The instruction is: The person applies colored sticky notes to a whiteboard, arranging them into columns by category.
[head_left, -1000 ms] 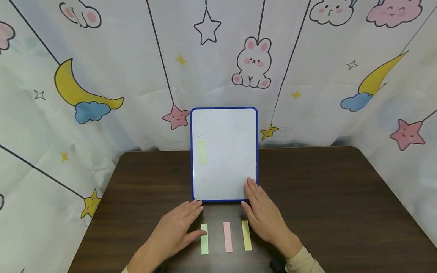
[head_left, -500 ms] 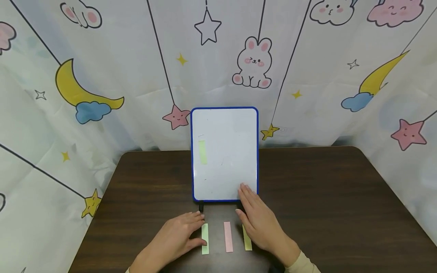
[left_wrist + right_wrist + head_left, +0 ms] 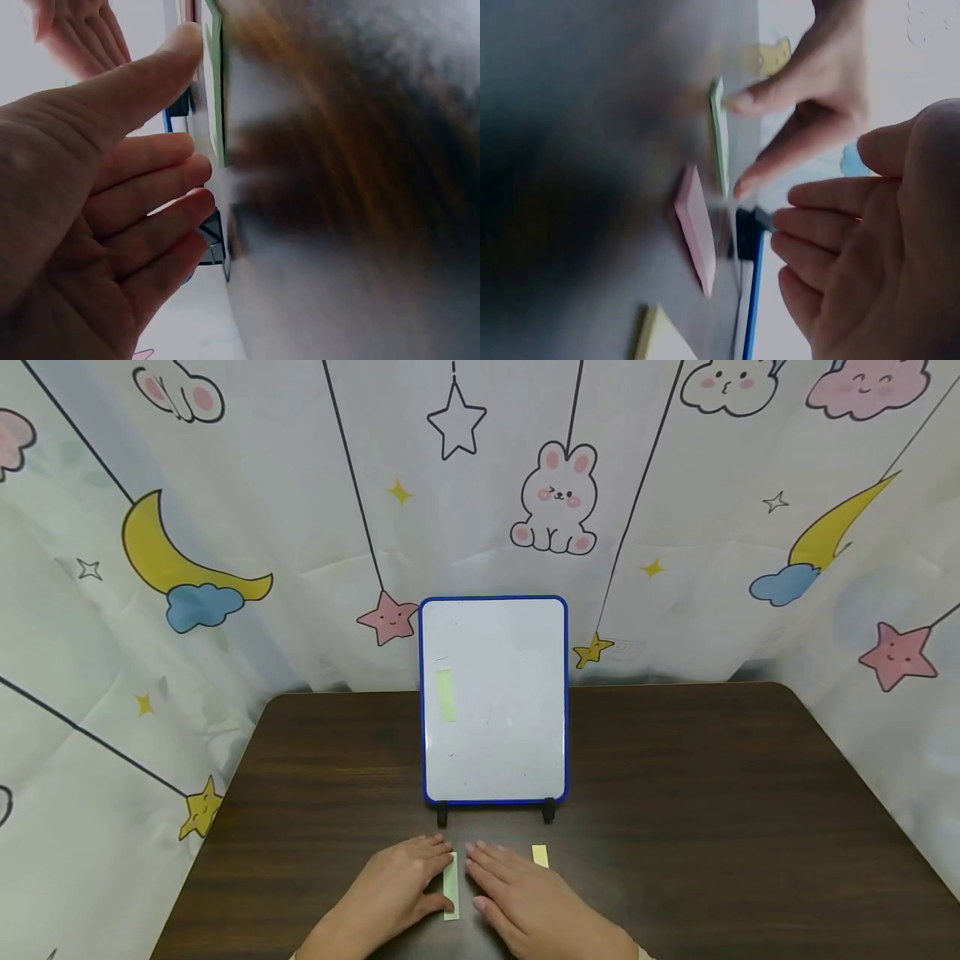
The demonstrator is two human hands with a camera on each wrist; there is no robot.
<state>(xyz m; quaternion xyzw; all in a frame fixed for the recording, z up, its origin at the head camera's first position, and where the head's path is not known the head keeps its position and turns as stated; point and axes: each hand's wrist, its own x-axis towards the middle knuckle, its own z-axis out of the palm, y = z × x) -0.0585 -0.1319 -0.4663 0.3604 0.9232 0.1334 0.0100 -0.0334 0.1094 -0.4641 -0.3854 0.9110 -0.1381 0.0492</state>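
On the table lies a pale green sticky-note pad (image 3: pixel 451 887), with my left hand (image 3: pixel 390 885) just beside it, fingers near its far end and thumb at its near end. My right hand (image 3: pixel 536 900) hovers with extended fingers, holding nothing. It covers the pink sticky-note pad in the head view; the right wrist view shows that pink pad (image 3: pixel 696 234) lying on the table. Past the right hand, the far end of a yellow sticky-note pad (image 3: pixel 540 856) shows. Behind both hands stands a whiteboard (image 3: pixel 495 718) with a blue frame, bearing one green sticky note (image 3: pixel 446 695) at its left.
Two black stand feet (image 3: pixel 549 811) prop the whiteboard's lower edge on the dark wooden table (image 3: pixel 690 793). A white cloth backdrop (image 3: pixel 300 460) printed with moons, stars and a rabbit surrounds the table at the back and sides.
My right hand has left the whiteboard's lower right corner and come back leftward over the pink pad. My left hand has drawn back slightly from the board's lower left corner to the green pad.
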